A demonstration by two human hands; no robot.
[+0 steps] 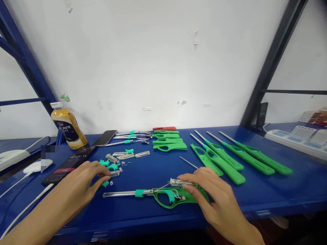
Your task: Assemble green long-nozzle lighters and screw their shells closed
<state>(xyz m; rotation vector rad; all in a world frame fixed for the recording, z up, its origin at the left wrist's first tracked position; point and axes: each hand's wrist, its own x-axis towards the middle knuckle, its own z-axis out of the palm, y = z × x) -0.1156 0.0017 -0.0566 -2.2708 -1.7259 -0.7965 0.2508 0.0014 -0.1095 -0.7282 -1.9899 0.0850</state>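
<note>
In the head view, my right hand point(213, 190) pinches a clear plastic lighter fuel tank point(176, 182) just above an open green lighter half-shell point(187, 196). A metal lighter tube point(119, 194) with a teal collar point(139, 193) lies along the shell's left end. A teal trigger point(167, 195) and thin white wires sit inside the shell. My left hand point(93, 177) has its fingertips closed among small teal parts point(112, 166), against or beside another clear tank point(115, 173). What those fingertips hold, if anything, is hidden.
Closed green lighters point(224, 166) and a thin metal rod point(188, 162) lie right. Behind are stacked green shells point(170, 146), metal tubes point(120, 143) and loose clear tanks point(126, 156). A lit phone point(68, 163), a dark phone point(104, 137) and a juice bottle point(68, 127) stand left.
</note>
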